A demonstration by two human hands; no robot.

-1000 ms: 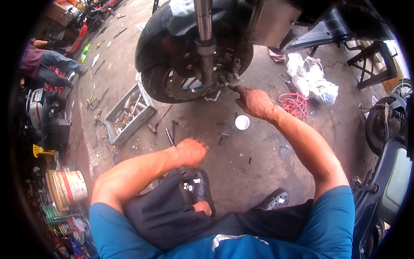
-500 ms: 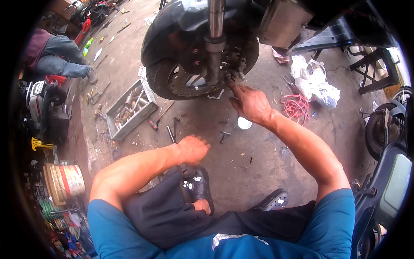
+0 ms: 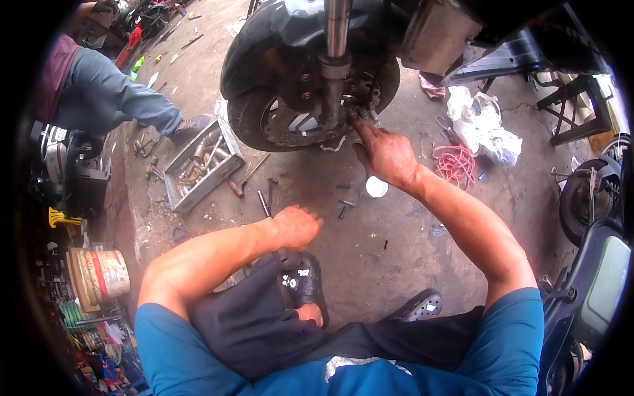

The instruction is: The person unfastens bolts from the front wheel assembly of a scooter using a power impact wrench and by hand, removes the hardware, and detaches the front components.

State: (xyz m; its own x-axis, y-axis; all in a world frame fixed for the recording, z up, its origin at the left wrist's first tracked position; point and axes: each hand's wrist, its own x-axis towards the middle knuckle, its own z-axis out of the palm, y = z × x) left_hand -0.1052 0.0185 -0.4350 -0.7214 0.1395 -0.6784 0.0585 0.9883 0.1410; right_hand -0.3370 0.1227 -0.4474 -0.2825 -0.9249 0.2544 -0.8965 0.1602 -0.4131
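Right hand (image 3: 384, 155) stretches up to the front wheel (image 3: 290, 99) at top centre, fingertips touching its hub; whether they pinch anything cannot be told. Left hand (image 3: 298, 226) rests fisted mid-frame, holding nothing visible. White lid (image 3: 376, 187) and red cord (image 3: 454, 163) lie on stained concrete floor (image 3: 396, 244)

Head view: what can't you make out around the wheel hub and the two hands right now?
- Right hand: fingertips reach the brake area of the front wheel; the part touched is too small and shadowed to tell.
- Left hand: closed fist; any contents are hidden by its own fingers.
- Tool tray: contents too small to identify.
- Motorcycle body: cut off by the top edge.
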